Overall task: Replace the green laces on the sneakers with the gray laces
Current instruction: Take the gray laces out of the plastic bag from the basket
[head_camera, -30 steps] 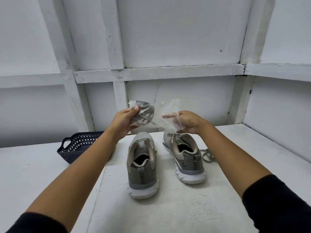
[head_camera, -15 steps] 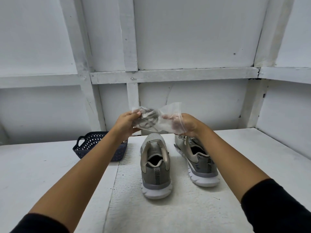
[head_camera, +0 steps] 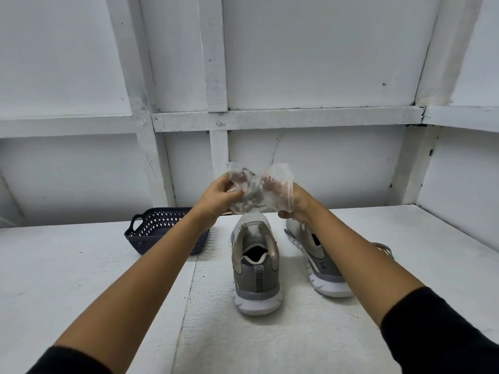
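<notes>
Hidden / unclear:
- Gray laces (head_camera: 249, 197) sit bunched inside a clear bag (head_camera: 278, 172). The plastic blurs them and single strands cannot be made out.
- Right hand (head_camera: 301, 203): fingertips show only through the bag film, and the thumb is low at the bag's near edge.
- Both sneakers point away, heels near. Left sneaker (head_camera: 255, 268): its toe lies under the bag and its eyelets are not readable. Right sneaker (head_camera: 322, 265): its far end and right side are covered by the right forearm.
- A loose lace (head_camera: 383, 248) lies on the table (head_camera: 81, 279) right of that forearm, partly cut off by it. Its colour cannot be told.

Hands:
- Left hand (head_camera: 218, 197) has its fingers curled round the bag's left end, over the lace bundle.
- Right hand grips the bag's right end, fingers curled into the plastic.
- The bag is held in the air above the sneakers' far ends, in front of the wall (head_camera: 310, 63).

Change since half a second ago:
- The hands have come closer together.
- The bag, then stretched between them, is now crumpled, with both ends sticking up.

Surroundings:
- A dark perforated basket (head_camera: 151, 229) stands on the table far left, its right part behind the left forearm.
- The sneakers stand side by side, apart, right of the basket.
</notes>
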{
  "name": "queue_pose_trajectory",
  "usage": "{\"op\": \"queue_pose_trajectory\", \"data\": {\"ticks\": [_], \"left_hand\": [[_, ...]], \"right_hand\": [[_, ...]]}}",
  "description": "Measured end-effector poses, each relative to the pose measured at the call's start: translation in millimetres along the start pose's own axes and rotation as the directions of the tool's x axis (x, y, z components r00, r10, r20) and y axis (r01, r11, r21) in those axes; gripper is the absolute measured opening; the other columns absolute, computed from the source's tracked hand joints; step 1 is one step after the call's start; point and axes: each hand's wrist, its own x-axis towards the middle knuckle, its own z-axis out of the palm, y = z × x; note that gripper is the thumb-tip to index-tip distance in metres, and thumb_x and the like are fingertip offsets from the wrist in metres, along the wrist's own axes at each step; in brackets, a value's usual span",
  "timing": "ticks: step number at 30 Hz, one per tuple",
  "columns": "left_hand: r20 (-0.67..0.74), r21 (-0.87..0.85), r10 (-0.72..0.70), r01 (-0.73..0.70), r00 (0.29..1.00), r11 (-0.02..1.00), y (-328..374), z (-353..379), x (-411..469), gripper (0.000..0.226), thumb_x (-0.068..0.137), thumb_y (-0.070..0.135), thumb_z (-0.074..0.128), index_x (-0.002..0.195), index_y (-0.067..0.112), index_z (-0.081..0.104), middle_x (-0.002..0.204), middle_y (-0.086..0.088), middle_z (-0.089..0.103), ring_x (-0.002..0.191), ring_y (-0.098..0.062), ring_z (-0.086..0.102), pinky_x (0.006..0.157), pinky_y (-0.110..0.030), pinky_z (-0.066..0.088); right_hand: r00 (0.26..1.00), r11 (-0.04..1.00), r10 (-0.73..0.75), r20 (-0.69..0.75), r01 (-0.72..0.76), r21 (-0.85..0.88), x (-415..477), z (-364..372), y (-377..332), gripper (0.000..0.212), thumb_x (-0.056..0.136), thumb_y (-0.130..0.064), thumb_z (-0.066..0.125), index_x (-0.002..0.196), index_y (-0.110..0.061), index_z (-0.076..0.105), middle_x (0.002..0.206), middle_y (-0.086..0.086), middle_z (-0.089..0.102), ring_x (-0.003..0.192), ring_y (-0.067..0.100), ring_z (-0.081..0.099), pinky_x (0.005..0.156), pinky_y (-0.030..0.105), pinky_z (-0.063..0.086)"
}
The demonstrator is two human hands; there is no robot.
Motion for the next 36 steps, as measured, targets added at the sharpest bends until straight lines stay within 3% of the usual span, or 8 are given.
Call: {"op": "queue_pose_trajectory", "data": {"ticks": [3,13,20,25,27,30,33,36], "left_hand": [[0.005,0.128,0.06,-0.06,0.998,0.99,-2.1,-0.2,-1.7,0.032,0.088,-0.009,0.052,0.108,0.016,0.056,0.099,-0.003,0.063,0.066,-0.007,0.065,0.063,-0.021,0.055],[-0.213,-0.273,-0.161,0.099,0.964,0.957,-13.4,-39.2,-9.2,0.014,0.097,0.008,0.044,0.097,0.01,0.059,0.093,-0.009,0.062,0.064,-0.017,0.064,0.056,-0.028,0.057],[-0.29,-0.355,-0.164,0.053,0.943,0.933,-19.3,-87.0,-18.0,0.017,0.096,0.006,0.045,0.106,0.009,0.059,0.102,-0.009,0.06,0.076,-0.021,0.063,0.056,-0.031,0.059],[-0.376,-0.316,-0.161,0.036,0.912,0.948,-20.3,-110.3,-25.4,0.026,0.097,0.006,0.044,0.121,0.004,0.054,0.105,-0.011,0.059,0.081,-0.024,0.062,0.056,-0.031,0.059],[-0.409,-0.352,-0.171,0.018,0.896,0.936,-20.6,-117.7,-29.4,0.019,0.097,0.007,0.044,0.111,0.008,0.057,0.105,-0.01,0.06,0.08,-0.023,0.062,0.053,-0.029,0.058],[-0.423,-0.4,-0.174,-0.011,0.889,0.916,-19.3,-123.7,-32.8,0.017,0.098,0.008,0.042,0.102,0.014,0.058,0.101,-0.008,0.061,0.072,-0.02,0.065,0.048,-0.026,0.055],[-0.376,-0.427,-0.147,-0.03,0.915,0.904,-16.7,-123.5,-33.4,0.019,0.098,0.007,0.041,0.101,0.014,0.058,0.096,-0.007,0.061,0.061,-0.013,0.067,0.048,-0.024,0.053],[-0.34,-0.421,-0.117,-0.04,0.933,0.906,-11.4,-119.4,-34.0,0.019,0.099,0.007,0.04,0.1,0.014,0.058,0.094,-0.005,0.061,0.058,-0.011,0.065,0.046,-0.023,0.052]], "right_hand": [[0.997,0.993,-0.071,-0.02,0.072,0.089,3.2,4.3,3.4,0.021,0.093,-0.018,0.054,0.082,-0.001,0.06,0.059,-0.001,0.068,0.05,0.008,0.063,0.042,0.015,0.045],[0.985,0.98,-0.022,-0.174,0.056,0.19,15.6,12.9,6.3,0.008,0.089,-0.01,0.061,0.09,-0.004,0.066,0.086,0.008,0.067,0.072,0.025,0.064,0.058,0.033,0.058],[0.968,0.867,0.02,-0.25,0.108,0.486,24.8,19.4,-4.7,0.019,0.097,-0.008,0.043,0.084,-0.013,0.056,0.062,-0.002,0.069,0.063,0.012,0.068,0.059,0.029,0.054],[0.974,0.628,0.074,-0.213,0.121,0.769,28.4,21.4,-12.2,0.031,0.096,-0.01,0.029,0.069,-0.008,0.044,0.051,0.007,0.055,0.047,0.019,0.06,0.052,0.031,0.056],[0.975,0.786,0.133,-0.178,0.006,0.618,26.9,25.0,-12.5,0.03,0.096,-0.017,0.031,0.067,-0.013,0.036,0.043,0.0,0.044,0.031,0.01,0.038,0.036,0.013,0.038],[0.979,0.989,0.117,-0.166,-0.099,0.11,25.1,34.8,-6.8,0.016,0.097,-0.024,0.04,0.086,-0.012,0.044,0.074,0.006,0.048,0.033,0.003,0.028,0.031,0.011,0.023],[0.992,0.967,0.122,-0.029,-0.126,-0.221,24.5,46.8,-0.8,0.026,0.097,-0.033,0.048,0.098,-0.007,0.047,0.086,0.01,0.05,0.039,0.003,0.033,0.032,0.016,0.029],[0.985,0.955,0.14,0.104,-0.107,-0.277,26.2,62.4,0.6,0.022,0.094,-0.027,0.056,0.092,-0.005,0.053,0.079,0.009,0.062,0.032,0.002,0.034,0.032,0.015,0.03]]}}
